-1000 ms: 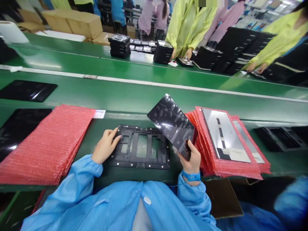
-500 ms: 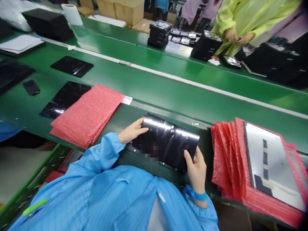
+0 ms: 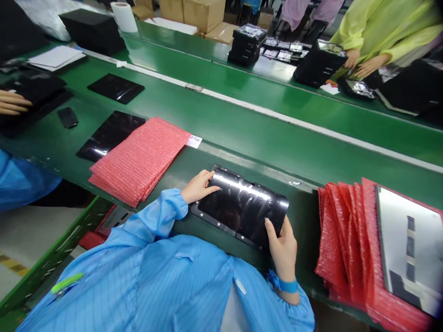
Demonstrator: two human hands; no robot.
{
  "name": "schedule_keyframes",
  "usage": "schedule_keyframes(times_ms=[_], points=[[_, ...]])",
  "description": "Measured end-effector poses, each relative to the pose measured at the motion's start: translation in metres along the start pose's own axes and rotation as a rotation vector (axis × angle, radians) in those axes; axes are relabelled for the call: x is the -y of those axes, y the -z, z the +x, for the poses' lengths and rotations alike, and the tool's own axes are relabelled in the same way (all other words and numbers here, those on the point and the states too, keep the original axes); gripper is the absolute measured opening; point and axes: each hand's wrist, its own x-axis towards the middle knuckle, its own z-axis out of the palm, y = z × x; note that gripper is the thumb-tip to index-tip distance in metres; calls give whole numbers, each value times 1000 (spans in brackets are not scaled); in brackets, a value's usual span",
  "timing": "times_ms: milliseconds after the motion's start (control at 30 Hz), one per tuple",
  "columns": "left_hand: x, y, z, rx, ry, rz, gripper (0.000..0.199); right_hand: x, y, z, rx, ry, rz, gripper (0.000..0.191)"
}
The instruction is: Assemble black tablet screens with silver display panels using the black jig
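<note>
A glossy black panel (image 3: 242,205) is tilted in front of my body, over a dark frame with small pale dots along its near edge. My left hand (image 3: 200,186) pinches the panel's left end, thumb on top. At the right end my right hand (image 3: 283,242) grips it, thumb on the glossy face and fingers behind. Red bubble-wrap sleeves (image 3: 140,159) lie stacked to the left, partly over another black sheet (image 3: 110,133). On the right, a silver-backed panel (image 3: 411,249) rests on more red bubble-wrap sleeves (image 3: 346,244).
Green bench (image 3: 242,133) with a white strip across it. A black tablet-like panel (image 3: 116,87) and a small dark object (image 3: 68,117) lie at left. Another person's hand (image 3: 14,102) shows at the left edge. Across the bench, a person in yellow (image 3: 391,32) stands by black stacks.
The view has shifted left, so the surroundings sit further right. A person's hand has appeared at the left edge. The panel's glossy face has tilted slightly, showing more of the frame's edge. Both my hands keep their grip.
</note>
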Motion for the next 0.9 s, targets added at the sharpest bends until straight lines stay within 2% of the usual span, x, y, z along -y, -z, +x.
schedule_keyframes(times_ms=[500, 900], points=[[2, -1, 1, 5, 0, 68, 36, -3, 0, 0, 13, -2, 20, 70], [-1, -1, 0, 13, 27, 123, 43, -4, 0, 0, 6, 11, -24, 72]])
